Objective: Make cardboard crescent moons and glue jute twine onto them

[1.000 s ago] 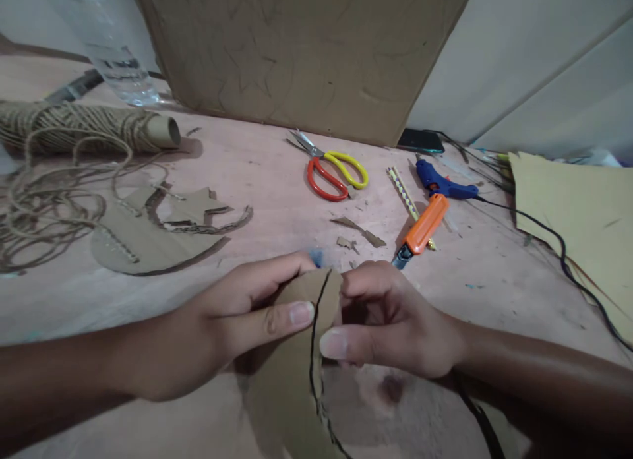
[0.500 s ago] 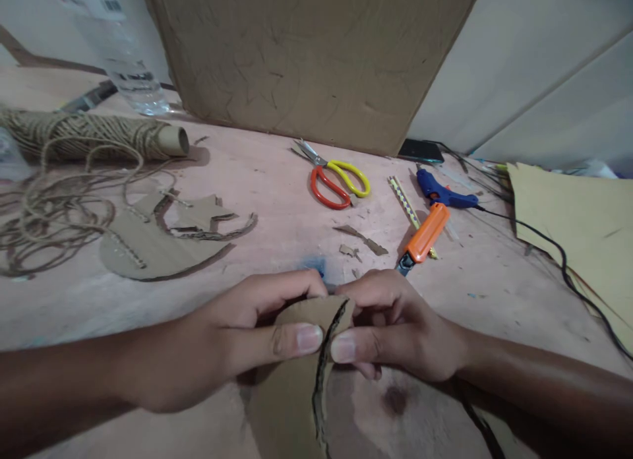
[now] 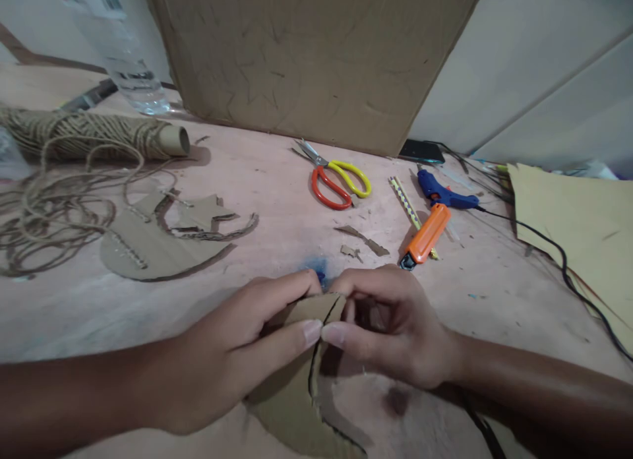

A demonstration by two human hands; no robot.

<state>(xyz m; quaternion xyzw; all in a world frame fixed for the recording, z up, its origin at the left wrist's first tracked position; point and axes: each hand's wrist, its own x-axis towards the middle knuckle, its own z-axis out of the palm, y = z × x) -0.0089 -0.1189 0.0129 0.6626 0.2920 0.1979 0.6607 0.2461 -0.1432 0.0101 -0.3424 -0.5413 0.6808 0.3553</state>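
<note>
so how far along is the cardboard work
Cut out already, it seems: one cardboard crescent and a star, both with twine on them. In hand: a second curved piece, pinched at its top by the left hand and right hand. Probably left: its dark-lined edge and twine, as none shows there.

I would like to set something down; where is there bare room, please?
Bare tabletop shows between the twine roll and the scissors, and, but for flecks, between the orange cutter and the black cord. It is crowded at left, with loose twine and a cardboard crescent, and around the blue glue gun.
</note>
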